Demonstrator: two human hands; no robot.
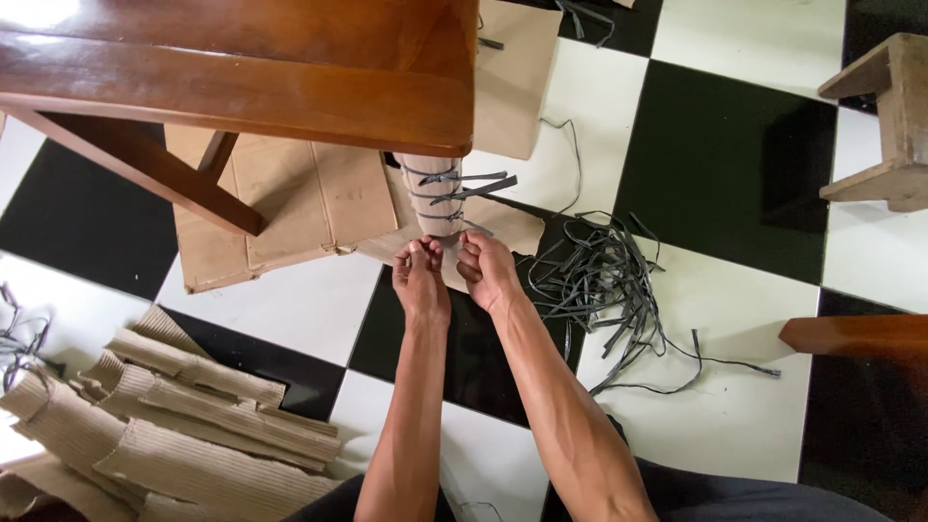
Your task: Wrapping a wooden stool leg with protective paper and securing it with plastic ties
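A table leg [431, 198] wrapped in brown corrugated cardboard stands under the polished wooden table top [242, 68]. Grey plastic straps [462, 184] are tied around the wrapping, their ends sticking out to the right. My left hand [420, 275] and my right hand [486, 269] are side by side at the base of the leg, fingers pinched together; a thin strap between them is too small to make out. A pile of loose grey straps [604, 280] lies just right of my right hand.
Flat cardboard sheets [290, 208] lie under the table on the black-and-white tiled floor [735, 164]. Rolled corrugated cardboard pieces [174, 425] are stacked at the lower left. A small wooden stool [884, 126] stands at the right edge, another wooden edge [855, 333] below it.
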